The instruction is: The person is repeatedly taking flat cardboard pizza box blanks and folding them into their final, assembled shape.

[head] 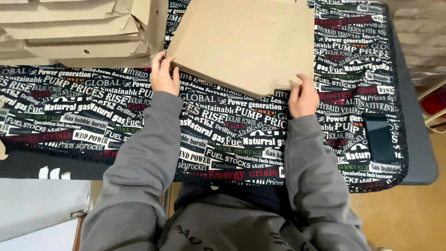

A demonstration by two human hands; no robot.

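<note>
Grey sleeves (139, 162) lead to left hand (164, 74) and right hand (302, 96), both clamped on flat cardboard box blank (246, 42) edges, over printed cloth (93, 116)

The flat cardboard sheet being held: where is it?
Head view, upper centre: the cardboard sheet lies on the printed cloth, gripped by both hands, right of the cardboard stack.

Between my left hand (164, 74) and my right hand (302, 96) is a plain tan flat cardboard sheet (246, 39), unprinted, and the stack of folded cardboard pieces (74, 32) beyond my left hand is the same dull tan. Under my hands lies a black table cloth (223, 135) crowded with white lettering, with some words in red and green. My grey fabric sleeves (144, 162) are one plain colour.
</note>
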